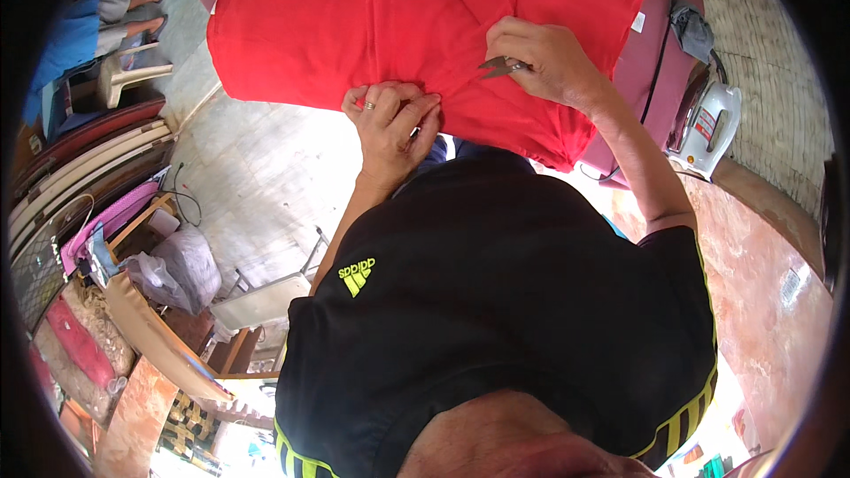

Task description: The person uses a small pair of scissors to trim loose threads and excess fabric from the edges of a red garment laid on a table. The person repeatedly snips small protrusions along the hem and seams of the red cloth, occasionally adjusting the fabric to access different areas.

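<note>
1. Black shirt w/ yellow-green trim fills near foreground; wearer's forearms run up from it.
2. Left hand, ring on one finger, closed, pinching fold of red cloth at its lower edge.
3. Right hand gripping small metal snips, tips touching cloth just beside left hand.
4. Cloth spread over pink padded board.
5. White iron at board's right edge.
6. Far left: plastic chair, tiled floor.

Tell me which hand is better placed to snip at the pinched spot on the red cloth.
Probably the right hand: it holds the small snips, tips toward the fold the left hand pinches in the red cloth.
</note>
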### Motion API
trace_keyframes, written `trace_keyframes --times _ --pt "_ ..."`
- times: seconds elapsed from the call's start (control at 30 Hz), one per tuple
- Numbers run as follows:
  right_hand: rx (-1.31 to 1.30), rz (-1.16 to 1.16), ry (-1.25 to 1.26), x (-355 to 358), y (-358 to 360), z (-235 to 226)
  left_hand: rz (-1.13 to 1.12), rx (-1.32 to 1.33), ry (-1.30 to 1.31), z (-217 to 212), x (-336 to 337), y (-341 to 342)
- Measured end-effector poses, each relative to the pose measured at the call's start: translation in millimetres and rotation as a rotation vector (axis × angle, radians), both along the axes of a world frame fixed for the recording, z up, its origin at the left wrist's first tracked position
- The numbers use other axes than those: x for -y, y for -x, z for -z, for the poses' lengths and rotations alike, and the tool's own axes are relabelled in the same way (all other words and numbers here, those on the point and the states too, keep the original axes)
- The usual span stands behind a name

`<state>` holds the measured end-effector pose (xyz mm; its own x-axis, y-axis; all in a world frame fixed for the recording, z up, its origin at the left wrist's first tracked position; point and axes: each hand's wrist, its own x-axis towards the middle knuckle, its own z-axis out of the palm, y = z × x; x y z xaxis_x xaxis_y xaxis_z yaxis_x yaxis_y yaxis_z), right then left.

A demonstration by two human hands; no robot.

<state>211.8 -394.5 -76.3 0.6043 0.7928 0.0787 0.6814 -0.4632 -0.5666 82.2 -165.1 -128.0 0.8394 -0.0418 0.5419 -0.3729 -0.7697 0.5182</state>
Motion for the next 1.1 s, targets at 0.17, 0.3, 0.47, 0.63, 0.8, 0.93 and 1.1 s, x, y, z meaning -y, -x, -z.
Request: trace_keyframes --times 0.17,0.3,0.47,0.63,0.8,0.93,1.1 --pt "0.003 0.096 -0.108 4.3 10.2 12.9 0.028 -0.006 0.068 2.5 -2.2 -0.4" --pt "-0.069 0.052 -0.14 5.1 4.3 7.0 -0.009 -0.079 0.021 -7.0 2.9 -8.7" --pt "0.109 -0.011 -0.51 -43.7 -7.3 -31.8 -0.072 -0.295 0.158 -26.8 0.0 -19.5" --pt "-0.022 -0.075 -0.618 -50.2 33.9 -21.5 -0.032 -0.594 1.129 -66.1 -34.1 7.8" --pt "0.028 -0.274 -0.052 -38.9 60.7 31.5 -0.183 -0.327 0.219 -63.1 -30.3 -5.5" --pt "-0.15 -0.044 -0.376 -3.2 64.2 4.9 0.14 -0.142 0.178 -83.4 32.2 -87.4" --pt "-0.344 0.504 -0.543 70.6 46.4 -1.0 0.373 -0.157 0.09 -57.6 88.8 -171.7"
